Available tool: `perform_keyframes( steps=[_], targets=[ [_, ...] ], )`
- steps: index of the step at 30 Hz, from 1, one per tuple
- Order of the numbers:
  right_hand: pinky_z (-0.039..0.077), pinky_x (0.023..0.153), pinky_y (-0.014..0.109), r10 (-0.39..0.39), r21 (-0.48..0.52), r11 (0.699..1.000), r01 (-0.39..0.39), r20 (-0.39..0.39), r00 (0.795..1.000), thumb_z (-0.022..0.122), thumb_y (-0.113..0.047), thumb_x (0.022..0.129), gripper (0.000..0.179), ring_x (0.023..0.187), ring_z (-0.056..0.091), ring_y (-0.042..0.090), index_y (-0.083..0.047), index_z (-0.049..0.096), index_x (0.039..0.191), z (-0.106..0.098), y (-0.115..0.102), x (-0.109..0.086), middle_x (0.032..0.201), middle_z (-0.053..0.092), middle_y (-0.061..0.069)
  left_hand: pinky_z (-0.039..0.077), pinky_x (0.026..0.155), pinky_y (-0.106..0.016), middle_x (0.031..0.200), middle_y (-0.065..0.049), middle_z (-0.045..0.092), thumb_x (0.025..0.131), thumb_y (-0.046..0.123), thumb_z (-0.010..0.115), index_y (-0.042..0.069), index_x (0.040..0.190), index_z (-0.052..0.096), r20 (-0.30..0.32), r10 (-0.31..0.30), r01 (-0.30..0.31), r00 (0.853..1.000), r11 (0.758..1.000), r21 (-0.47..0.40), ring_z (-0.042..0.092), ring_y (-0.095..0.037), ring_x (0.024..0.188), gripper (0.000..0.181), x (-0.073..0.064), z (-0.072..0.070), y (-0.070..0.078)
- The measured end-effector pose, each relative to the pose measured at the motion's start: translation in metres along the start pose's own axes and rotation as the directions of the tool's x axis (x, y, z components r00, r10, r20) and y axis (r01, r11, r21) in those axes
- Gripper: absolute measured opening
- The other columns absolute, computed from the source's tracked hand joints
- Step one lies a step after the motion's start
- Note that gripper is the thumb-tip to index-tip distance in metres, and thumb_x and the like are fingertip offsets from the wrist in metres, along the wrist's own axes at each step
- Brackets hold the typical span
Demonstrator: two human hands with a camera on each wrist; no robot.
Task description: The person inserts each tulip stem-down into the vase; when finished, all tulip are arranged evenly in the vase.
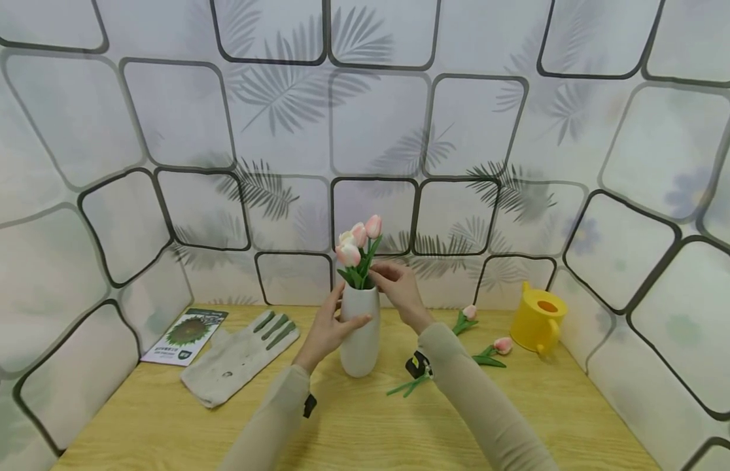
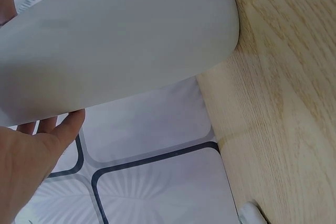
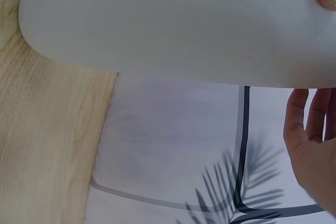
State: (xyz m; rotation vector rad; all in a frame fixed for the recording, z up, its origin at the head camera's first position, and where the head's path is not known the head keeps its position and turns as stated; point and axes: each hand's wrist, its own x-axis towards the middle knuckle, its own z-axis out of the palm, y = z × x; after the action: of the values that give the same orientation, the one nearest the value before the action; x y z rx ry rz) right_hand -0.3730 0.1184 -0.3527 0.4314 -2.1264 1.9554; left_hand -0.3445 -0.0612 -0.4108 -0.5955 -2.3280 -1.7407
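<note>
A white vase stands upright on the table. Several pink-and-white tulips with green leaves rise from its mouth. My left hand holds the vase at its upper left side, thumb across the front and fingers round the back. My right hand pinches a tulip stem among the leaves at the rim, on the right. Its fingers appear beside the vase in the right wrist view, with their tips hidden behind it. In the left wrist view, the pale vase wall fills the upper part.
On the right lie two loose tulips, partly behind my right forearm. A yellow watering can stands farther right by the wall. To the left are a grey work glove and a seed packet with a sunflower picture. Patterned walls enclose the table.
</note>
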Motion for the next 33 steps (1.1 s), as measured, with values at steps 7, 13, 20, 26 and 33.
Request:
perform_keyframes(
  steps=[7, 13, 20, 26, 33],
  targets=[
    [0.057, 0.088, 0.037, 0.023, 0.134, 0.99, -0.03, 0.055, 0.998, 0.065, -0.016, 0.096, 0.033, 0.097, 0.067, 0.01, 0.005, 0.065, 0.121, -0.01, 0.006, -0.006, 0.11, 0.07, 0.003, 0.05, 0.096, -0.054, 0.152, -0.006, 0.04, 0.083, 0.041, 0.078, 0.026, 0.157, 0.024, -0.003, -0.003, 0.003, 1.0, 1.0, -0.009, 0.05, -0.033, 0.13, 0.093, 0.0, 0.0, -0.001],
    [0.057, 0.089, 0.038, 0.035, 0.231, 0.971, -0.055, 0.09, 0.995, 0.064, -0.013, 0.096, 0.041, 0.093, 0.068, 0.011, 0.014, 0.056, 0.127, -0.023, 0.015, -0.012, 0.116, 0.066, 0.022, 0.049, 0.097, -0.056, 0.153, -0.01, 0.038, 0.085, 0.035, 0.078, 0.022, 0.158, 0.021, 0.008, -0.021, 0.021, 1.0, 0.999, -0.026, 0.047, -0.036, 0.132, 0.093, -0.002, 0.0, 0.004],
    [0.058, 0.085, 0.032, 0.012, 0.304, 0.951, -0.05, 0.127, 0.992, 0.063, -0.012, 0.097, 0.018, 0.091, 0.068, 0.01, -0.004, 0.071, 0.111, -0.051, 0.026, -0.023, 0.097, 0.072, -0.003, 0.049, 0.098, -0.055, 0.152, -0.01, 0.04, 0.083, 0.04, 0.079, 0.022, 0.158, 0.021, -0.011, -0.028, 0.028, 1.0, 1.0, 0.002, 0.048, -0.034, 0.131, 0.096, 0.0, 0.001, 0.001],
    [0.058, 0.084, 0.03, 0.031, 0.351, 0.933, -0.077, 0.134, 0.991, 0.059, -0.008, 0.098, 0.016, 0.092, 0.068, 0.011, -0.014, 0.072, 0.105, -0.077, 0.039, -0.033, 0.099, 0.072, -0.001, 0.049, 0.098, -0.054, 0.151, -0.01, 0.041, 0.083, 0.039, 0.079, 0.023, 0.158, 0.021, -0.012, -0.026, 0.027, 1.0, 1.0, 0.01, 0.049, -0.033, 0.13, 0.096, 0.001, 0.0, -0.001],
    [0.058, 0.083, 0.028, 0.094, 0.352, 0.927, -0.125, 0.103, 0.99, 0.057, -0.01, 0.1, 0.018, 0.094, 0.067, 0.009, -0.015, 0.072, 0.106, -0.105, 0.049, -0.047, 0.101, 0.072, -0.004, 0.049, 0.097, -0.055, 0.148, -0.009, 0.044, 0.083, 0.035, 0.08, 0.024, 0.156, 0.025, -0.011, -0.012, 0.012, 1.0, 1.0, -0.008, 0.05, -0.032, 0.128, 0.092, 0.001, 0.0, -0.001]
  ],
)
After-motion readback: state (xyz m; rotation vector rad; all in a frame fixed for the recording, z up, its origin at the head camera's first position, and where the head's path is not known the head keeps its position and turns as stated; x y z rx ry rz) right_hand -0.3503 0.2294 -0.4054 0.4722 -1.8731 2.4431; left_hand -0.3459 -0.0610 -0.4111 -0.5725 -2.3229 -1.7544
